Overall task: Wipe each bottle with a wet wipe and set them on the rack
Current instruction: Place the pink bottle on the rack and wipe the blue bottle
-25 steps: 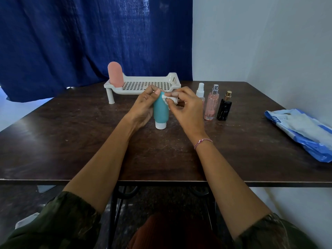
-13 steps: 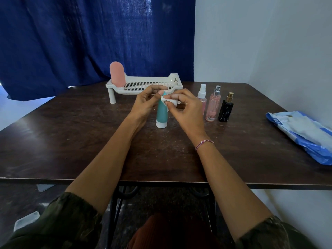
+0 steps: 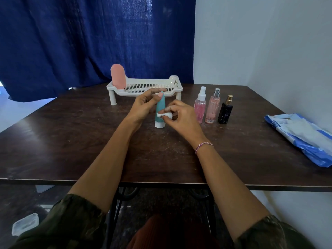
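Dark wood table [image 3: 71,141] | left hand [image 3: 143,106] curled round top of teal tube [image 3: 160,109], standing cap-down | right hand [image 3: 179,115] pinching wet wipe [image 3: 164,115] against tube's lower side | tube between both hands, before white rack [image 3: 145,86]

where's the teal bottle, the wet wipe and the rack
teal bottle [image 3: 160,107], head view, on its teal body just above the wipe
wet wipe [image 3: 163,115], head view, on the white wad pinched against the bottle
rack [image 3: 175,81], head view, on its raised right end wall
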